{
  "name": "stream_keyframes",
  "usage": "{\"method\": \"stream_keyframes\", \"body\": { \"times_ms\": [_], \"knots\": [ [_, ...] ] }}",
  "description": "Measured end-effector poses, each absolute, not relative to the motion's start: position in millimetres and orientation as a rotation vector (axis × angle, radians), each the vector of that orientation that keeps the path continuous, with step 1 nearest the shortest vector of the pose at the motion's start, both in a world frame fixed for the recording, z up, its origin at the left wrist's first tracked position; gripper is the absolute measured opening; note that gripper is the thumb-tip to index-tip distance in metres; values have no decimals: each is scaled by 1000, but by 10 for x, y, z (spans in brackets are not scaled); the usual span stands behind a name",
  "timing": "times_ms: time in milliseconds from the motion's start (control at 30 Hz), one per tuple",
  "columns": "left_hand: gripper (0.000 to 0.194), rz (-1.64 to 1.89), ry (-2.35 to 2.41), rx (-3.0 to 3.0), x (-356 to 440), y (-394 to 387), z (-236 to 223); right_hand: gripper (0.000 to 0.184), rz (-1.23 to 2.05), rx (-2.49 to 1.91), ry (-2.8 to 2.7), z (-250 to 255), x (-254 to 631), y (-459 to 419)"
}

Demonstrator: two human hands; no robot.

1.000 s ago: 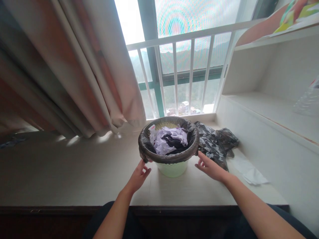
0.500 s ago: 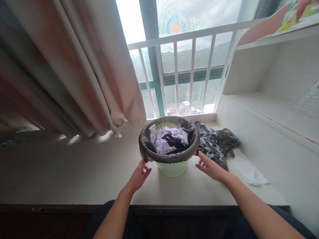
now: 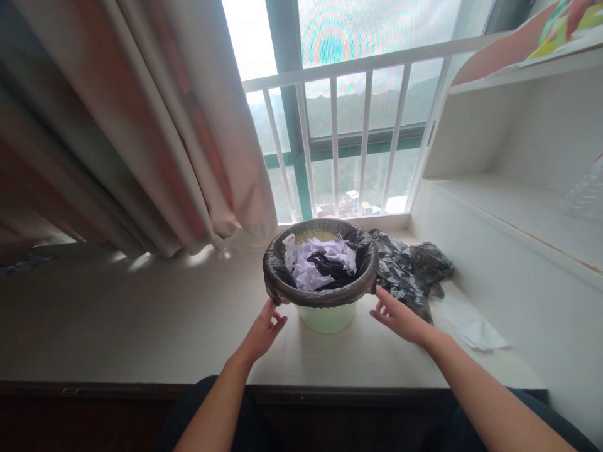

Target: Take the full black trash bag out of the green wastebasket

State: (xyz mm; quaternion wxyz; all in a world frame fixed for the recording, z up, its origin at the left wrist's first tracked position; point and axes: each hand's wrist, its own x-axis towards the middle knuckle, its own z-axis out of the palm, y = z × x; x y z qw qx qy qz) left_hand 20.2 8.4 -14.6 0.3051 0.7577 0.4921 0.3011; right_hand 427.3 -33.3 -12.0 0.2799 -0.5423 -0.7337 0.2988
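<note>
A small pale green waste bin (image 3: 325, 317) stands on a light window ledge (image 3: 141, 314), lined with a black bag folded over its rim (image 3: 320, 296). Crumpled white and purple paper (image 3: 315, 263) fills it. My left hand (image 3: 264, 331) is just below the rim's left side, fingers apart and fingertips close to the bag's edge. My right hand (image 3: 398, 316) reaches the rim's right side, fingers spread, its fingertips at the bag's edge. Neither hand holds anything.
A loose black plastic bag (image 3: 407, 270) lies crumpled right of the bin, with a white sheet (image 3: 471, 323) beside it. A curtain (image 3: 141, 125) hangs at left, a barred window (image 3: 348, 132) behind, white shelves (image 3: 518, 201) at right.
Almost nothing has changed. Both hands stay at the bin's rim; the view has shifted very slightly.
</note>
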Motion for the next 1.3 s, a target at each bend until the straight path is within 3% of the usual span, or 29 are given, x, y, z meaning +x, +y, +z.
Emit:
{"method": "stream_keyframes", "body": {
  "times_ms": [1300],
  "knots": [
    [54,790,1288,2000,193,106,-208,48,766,-1468,-1983,-221,4303,-335]
  ]
}}
